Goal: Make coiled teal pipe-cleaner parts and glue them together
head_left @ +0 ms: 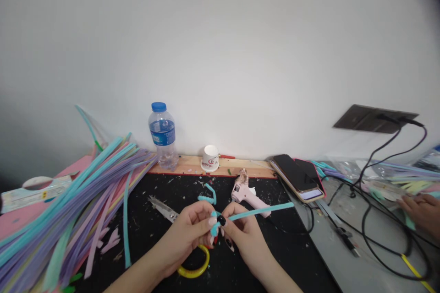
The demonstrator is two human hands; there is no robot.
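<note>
A turquoise pipe cleaner (pixel 261 210) is pinched between my two hands over the black mat. Its straight end sticks out to the right, while the other part is bent into small curls at my fingertips. My left hand (pixel 194 226) is closed on the curled part. Thumb and fingers of my right hand (pixel 240 229) grip it right beside the left. Below my hands lie scissors (pixel 194 271) with yellow handles, partly hidden by my left hand. Just beyond my fingers rests a bent turquoise piece (pixel 208 197). A pink glue gun (pixel 248 194) lies behind my right hand.
Many pastel pipe cleaners (pixel 92 197) are heaped at the left. A water bottle (pixel 162 135) and a paper cup (pixel 210 158) stand by the wall. Phones (pixel 297 174), black cables (pixel 366 219) and another person's hand (pixel 421 210) are on the right.
</note>
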